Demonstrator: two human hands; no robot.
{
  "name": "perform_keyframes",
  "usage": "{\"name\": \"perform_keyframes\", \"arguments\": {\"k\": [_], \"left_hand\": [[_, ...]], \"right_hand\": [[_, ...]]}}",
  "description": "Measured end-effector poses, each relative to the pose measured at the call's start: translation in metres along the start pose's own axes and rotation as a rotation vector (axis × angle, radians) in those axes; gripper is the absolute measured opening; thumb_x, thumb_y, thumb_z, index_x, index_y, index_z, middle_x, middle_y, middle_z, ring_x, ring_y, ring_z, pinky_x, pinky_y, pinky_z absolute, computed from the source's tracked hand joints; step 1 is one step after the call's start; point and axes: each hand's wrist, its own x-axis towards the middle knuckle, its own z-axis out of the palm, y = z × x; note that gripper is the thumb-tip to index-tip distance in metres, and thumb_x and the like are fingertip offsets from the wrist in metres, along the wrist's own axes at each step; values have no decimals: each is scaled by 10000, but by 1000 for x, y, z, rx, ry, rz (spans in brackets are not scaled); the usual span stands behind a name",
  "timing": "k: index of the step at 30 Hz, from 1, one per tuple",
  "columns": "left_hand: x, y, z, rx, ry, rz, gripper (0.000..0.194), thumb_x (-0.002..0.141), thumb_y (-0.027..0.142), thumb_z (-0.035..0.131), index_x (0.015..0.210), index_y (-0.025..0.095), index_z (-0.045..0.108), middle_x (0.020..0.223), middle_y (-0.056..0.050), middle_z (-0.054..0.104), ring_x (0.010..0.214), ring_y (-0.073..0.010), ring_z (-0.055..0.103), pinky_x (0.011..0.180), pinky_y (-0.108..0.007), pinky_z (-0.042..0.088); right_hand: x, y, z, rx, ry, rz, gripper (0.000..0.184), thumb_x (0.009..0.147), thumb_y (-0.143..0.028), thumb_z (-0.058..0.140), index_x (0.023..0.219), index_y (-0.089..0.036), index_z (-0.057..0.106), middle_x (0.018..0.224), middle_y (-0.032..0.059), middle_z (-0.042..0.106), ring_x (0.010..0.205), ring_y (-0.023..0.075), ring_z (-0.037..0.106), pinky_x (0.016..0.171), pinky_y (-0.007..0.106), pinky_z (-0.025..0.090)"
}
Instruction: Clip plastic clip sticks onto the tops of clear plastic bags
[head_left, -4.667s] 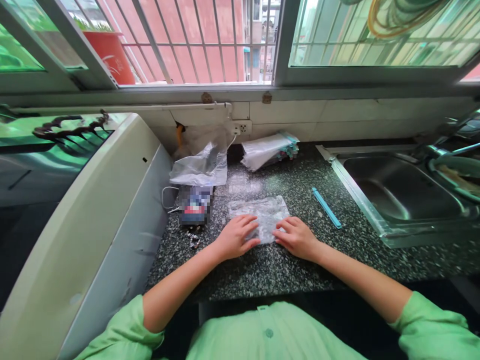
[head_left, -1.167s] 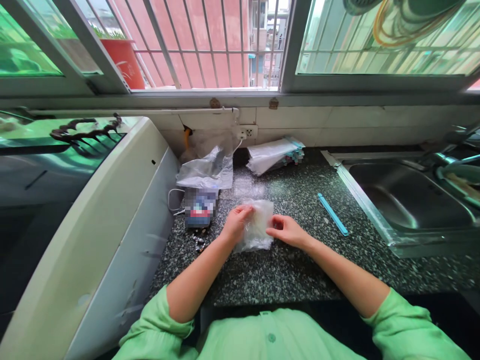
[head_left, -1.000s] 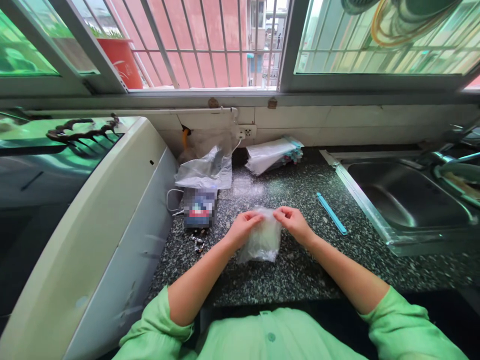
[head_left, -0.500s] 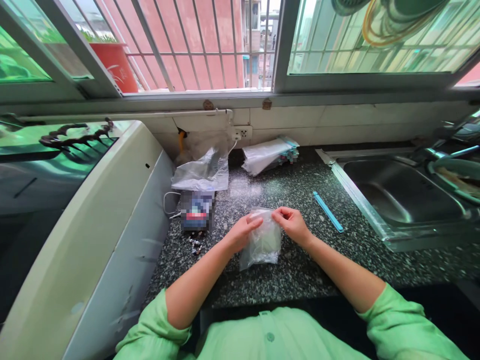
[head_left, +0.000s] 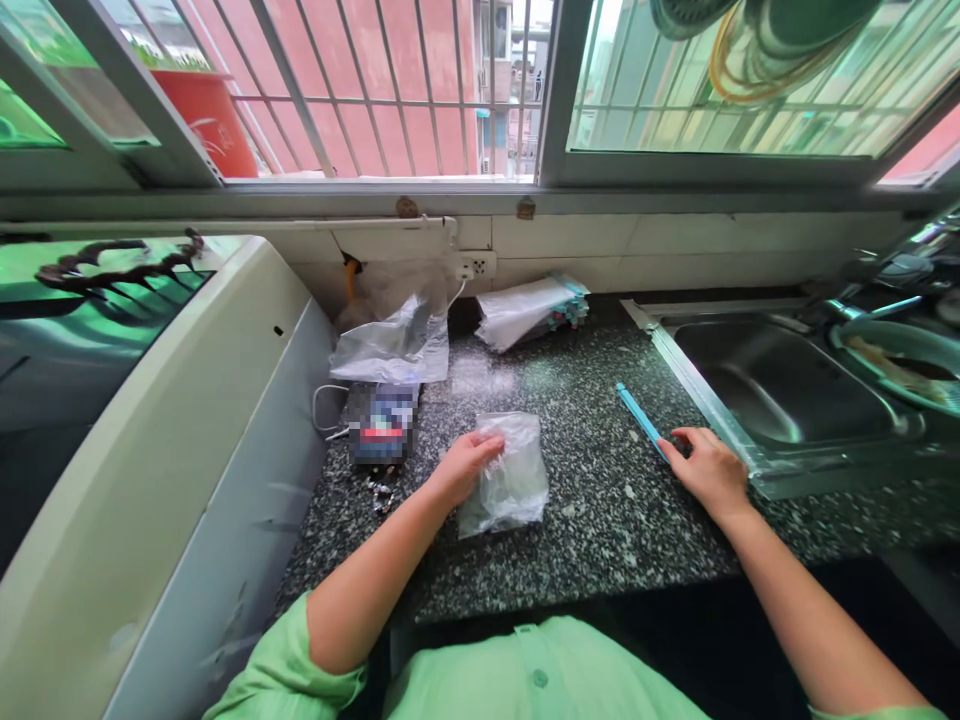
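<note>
A folded clear plastic bag (head_left: 517, 480) lies on the speckled dark counter in front of me. My left hand (head_left: 474, 462) is closed on its upper left part, thumb on top. Farther right, a light-blue bag sealing clip (head_left: 637, 412) rests slantwise on the counter. My right hand (head_left: 705, 465) is at the clip's near end, the thumb against it and the fingers curved and apart. This hand covers the clip's tip.
A crumpled plastic bag (head_left: 397, 340) and a bundle of bags with blue clips (head_left: 525, 308) lie by the wall. At left are a blurred-out phone-like object (head_left: 381, 425), a beaded string (head_left: 382, 492) and a white appliance (head_left: 247, 400). A steel sink (head_left: 780, 375) is at right.
My right hand has let go of the clear bag's top edge and moved right to the blue clip. My left hand still holds the bag. The view has shifted slightly.
</note>
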Motion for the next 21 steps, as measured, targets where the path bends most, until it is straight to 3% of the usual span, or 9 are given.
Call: {"name": "perform_keyframes", "arguments": {"k": [7, 14, 21], "left_hand": [[-4, 7, -2, 18, -3, 2, 335, 427, 353, 797, 633, 129, 656, 599, -2, 627, 556, -96, 506, 596, -218, 364], [-1, 2, -10, 13, -25, 37, 344, 454, 365, 790, 659, 126, 653, 614, -8, 627, 563, -100, 506, 599, -223, 364], [3, 4, -15, 15, 21, 77, 278, 475, 325, 760, 618, 125, 630, 576, 7, 592, 537, -95, 478, 574, -227, 339]], "right_hand": [[-5, -17, -4, -77, -104, 75, 327, 751, -481, 542, 856, -181, 618, 839, 60, 654, 716, 212, 609, 518, 268, 336], [5, -27, -5, -123, -192, 63, 242, 794, -377, 499, 783, -178, 637, 803, 60, 674, 626, 183, 595, 464, 255, 261], [20, -55, 2, 77, -20, -160, 277, 791, -401, 462, 731, -187, 626, 696, 51, 655, 587, 170, 578, 499, 258, 323]]}}
